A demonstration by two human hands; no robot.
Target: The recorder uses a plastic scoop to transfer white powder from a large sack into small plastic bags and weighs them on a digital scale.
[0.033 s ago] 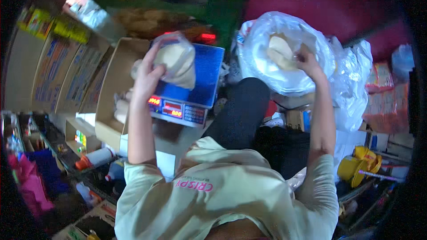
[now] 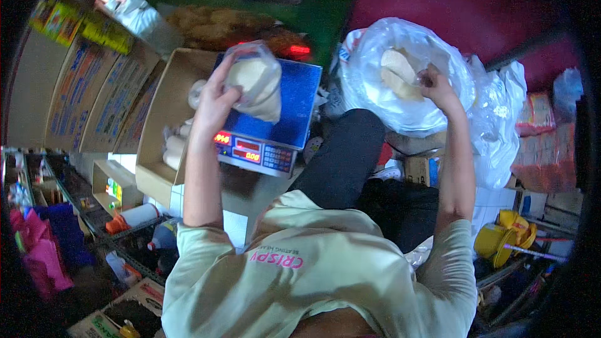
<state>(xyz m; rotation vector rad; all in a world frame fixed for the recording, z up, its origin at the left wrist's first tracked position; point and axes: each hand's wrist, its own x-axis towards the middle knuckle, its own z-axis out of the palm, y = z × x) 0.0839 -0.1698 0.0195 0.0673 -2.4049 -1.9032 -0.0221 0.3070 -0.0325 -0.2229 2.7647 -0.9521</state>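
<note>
My left hand (image 2: pixel 219 95) grips the upper edge of a clear plastic bag (image 2: pixel 256 87) partly filled with pale powder. The bag is over the blue platform of a digital scale (image 2: pixel 297 97); whether it rests there fully, I cannot tell. Red digits glow on the scale's front panel (image 2: pixel 247 151). My right hand (image 2: pixel 439 91) reaches inside a large sack lined with clear plastic (image 2: pixel 366 103). Its fingers are closed beside a mound of pale powder (image 2: pixel 397 70); what they hold is dim and I cannot make it out.
Left of the scale stands an open cardboard box (image 2: pixel 153 159) with filled bags (image 2: pixel 175 150) inside. More cartons (image 2: pixel 94 97) line the left side. A bunched plastic bag (image 2: pixel 501 119) hangs right of the sack. A yellow container (image 2: pixel 494 244) sits at lower right.
The whole view has shifted slightly. My left hand still grips the bag at the scale, and my right hand stays inside the sack.
</note>
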